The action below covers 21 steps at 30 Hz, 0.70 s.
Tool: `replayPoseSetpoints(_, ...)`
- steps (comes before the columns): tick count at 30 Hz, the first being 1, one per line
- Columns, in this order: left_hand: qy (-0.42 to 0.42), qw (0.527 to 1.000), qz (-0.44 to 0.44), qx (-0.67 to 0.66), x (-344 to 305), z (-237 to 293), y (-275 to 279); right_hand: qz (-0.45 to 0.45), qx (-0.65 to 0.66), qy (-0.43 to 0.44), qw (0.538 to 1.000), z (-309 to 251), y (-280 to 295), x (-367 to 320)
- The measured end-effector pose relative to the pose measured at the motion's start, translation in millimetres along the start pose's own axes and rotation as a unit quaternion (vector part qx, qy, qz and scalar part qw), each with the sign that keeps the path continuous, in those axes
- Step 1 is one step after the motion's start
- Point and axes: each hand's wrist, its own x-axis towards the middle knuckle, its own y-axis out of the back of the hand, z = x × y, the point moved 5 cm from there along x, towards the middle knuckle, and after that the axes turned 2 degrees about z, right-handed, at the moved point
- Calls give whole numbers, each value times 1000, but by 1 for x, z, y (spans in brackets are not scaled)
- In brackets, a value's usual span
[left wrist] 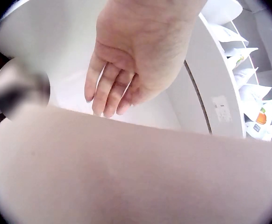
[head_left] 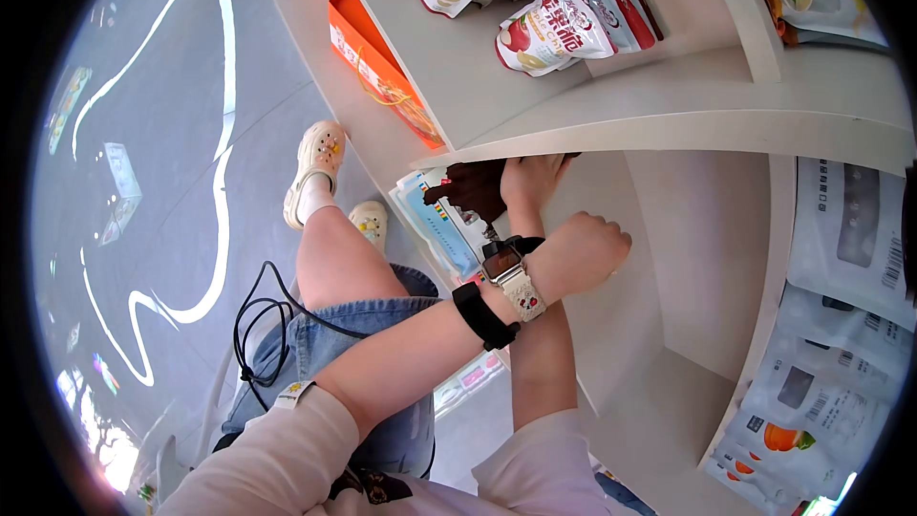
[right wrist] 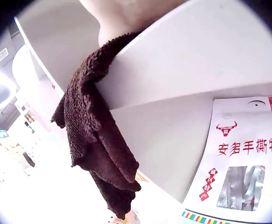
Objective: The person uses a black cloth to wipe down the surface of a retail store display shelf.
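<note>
A dark brown cloth (head_left: 470,189) is under the right hand (head_left: 533,182), at the edge of the upper shelf board. In the right wrist view the cloth (right wrist: 96,126) hangs in folds over a white board edge, below the right hand (right wrist: 131,16), whose fingers are hidden. The left hand (head_left: 585,253) holds nothing and is above the right forearm, back of the hand up. The left wrist view shows the left hand (left wrist: 140,51) palm side, fingers loosely bent, with the right forearm (left wrist: 140,172) across the front.
Red and white snack pouches (head_left: 549,29) stand on the upper shelf (head_left: 611,86). Orange boxes (head_left: 382,72) line its left edge. White pouches (head_left: 812,382) fill the right-hand compartment. A white and red printed bag (right wrist: 239,154) is beside the board. A black cable (head_left: 272,311) lies by the person's leg.
</note>
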Motion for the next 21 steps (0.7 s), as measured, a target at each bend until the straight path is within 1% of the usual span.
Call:
replayPoseSetpoints(3,-11,1000,23,1,-1,-2,2,-7,20,-5,1000,0,4,-3)
replayPoseSetpoints(5,-7,1000,22,-1,-1,-4,-2,2,34,-16,999,-2,10,-7)
replayPoseSetpoints(6,-5,1000,22,-3,-2,-4,-3,-10,25,-13,1000,-3,12,-10)
replayPoseSetpoints(9,-7,1000,17,2,-4,-4,-7,5,56,-21,998,-6,25,-26)
replayPoseSetpoints(12,40,996,-75,19,-8,-10,-16,-39,57,-5,998,0,34,-44)
replayPoseSetpoints(13,71,986,42,147,-14,-21,-21,-55,56,2,997,4,37,-50)
replayPoseSetpoints(14,101,944,158,270,-24,-36,-38,-68,55,7,996,9,40,-55)
replayPoseSetpoints(16,249,878,289,289,-38,-25,-29,-101,53,16,993,21,47,-70)
replayPoseSetpoints(17,241,925,173,237,-29,-28,-35,-112,50,15,992,27,50,-76)
replayPoseSetpoints(18,227,956,53,180,-20,-28,-25,-117,51,17,992,30,50,-86)
replayPoseSetpoints(19,209,968,-68,119,-11,-27,-14,-124,50,18,991,31,50,-93)
replayPoseSetpoints(20,187,963,-188,57,-7,-25,-5,-126,50,15,991,32,50,-100)
replayPoseSetpoints(21,175,965,-190,45,-11,-21,-1,-126,52,10,991,31,50,-106)
